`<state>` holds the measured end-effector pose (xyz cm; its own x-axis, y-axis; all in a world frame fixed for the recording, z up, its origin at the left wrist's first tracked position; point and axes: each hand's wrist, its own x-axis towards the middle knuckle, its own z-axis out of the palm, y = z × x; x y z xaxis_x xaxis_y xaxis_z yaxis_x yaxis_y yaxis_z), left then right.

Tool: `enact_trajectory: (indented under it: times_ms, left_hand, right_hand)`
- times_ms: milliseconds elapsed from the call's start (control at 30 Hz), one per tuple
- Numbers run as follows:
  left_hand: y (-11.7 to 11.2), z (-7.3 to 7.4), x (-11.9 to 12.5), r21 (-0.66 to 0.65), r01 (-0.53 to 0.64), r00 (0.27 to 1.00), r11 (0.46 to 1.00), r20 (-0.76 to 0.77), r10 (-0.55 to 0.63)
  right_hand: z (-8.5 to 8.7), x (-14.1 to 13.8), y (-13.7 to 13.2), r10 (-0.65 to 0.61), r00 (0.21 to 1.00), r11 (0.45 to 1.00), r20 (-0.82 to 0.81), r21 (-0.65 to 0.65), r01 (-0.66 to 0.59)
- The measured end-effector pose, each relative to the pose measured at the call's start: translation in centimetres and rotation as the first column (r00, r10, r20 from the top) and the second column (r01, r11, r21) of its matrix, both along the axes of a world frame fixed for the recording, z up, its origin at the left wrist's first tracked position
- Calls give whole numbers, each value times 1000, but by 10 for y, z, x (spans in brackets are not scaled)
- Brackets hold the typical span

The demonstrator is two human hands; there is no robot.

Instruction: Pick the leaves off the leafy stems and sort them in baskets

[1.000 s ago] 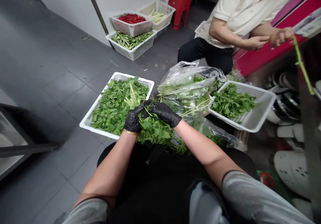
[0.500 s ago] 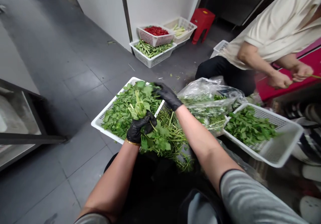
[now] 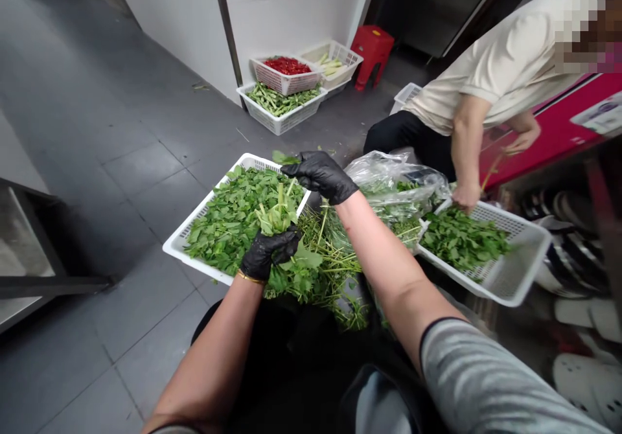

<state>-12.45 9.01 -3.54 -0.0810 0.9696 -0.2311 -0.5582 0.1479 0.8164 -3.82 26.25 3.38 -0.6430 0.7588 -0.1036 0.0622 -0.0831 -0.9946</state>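
Note:
In a black glove, my left hand (image 3: 269, 254) is closed around a bunch of leafy greens (image 3: 278, 216), its pale stems pointing up and broad leaves hanging below the fist. My right hand (image 3: 324, 176), also gloved in black, is raised just right of the bunch and pinches a leafy sprig (image 3: 284, 158) at its fingertips. Both hands are near the right side of a white plastic basket (image 3: 194, 262) filled with picked green leaves (image 3: 221, 217). Loose stems and leaves (image 3: 335, 256) lie heaped right of my left hand, below my right wrist.
A clear plastic bag (image 3: 383, 171) of greens lies beyond my right forearm. Beside it, a co-worker's hand (image 3: 466, 194) reaches into another white basket (image 3: 527, 269) of leaves. Stacked baskets hold red chillies (image 3: 286, 65) and green pods (image 3: 282, 102), near a red stool (image 3: 372, 55).
My right hand has come round with a sprig at its fingertips, while my left keeps the bunch. The co-worker's hand has lowered into the right basket. The view has shifted slightly right.

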Motion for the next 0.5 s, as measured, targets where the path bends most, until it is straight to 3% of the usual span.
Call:
enact_trajectory:
  times_ms: [100,167,267,367,500]
  left_hand:
    - [-3,-5,-4,-17,98,995,995,3,-98]
    - [-4,-7,-7,-25,108,992,994,62,-106]
    - [-3,-4,-8,-3,82,985,997,151,-80]
    - [4,1,-3,2,1,988,1000,152,-1]
    - [16,-4,7,-53,-100,994,994,48,103]
  right_hand:
    - [-3,13,37,-221,971,974,-90,-65,216]
    - [-12,15,59,-343,932,939,-116,-20,343]
    - [-33,2,76,-305,952,936,27,190,295]
    - [-50,-4,64,-269,950,929,158,302,213]
    - [-54,36,15,-210,976,973,64,114,202]
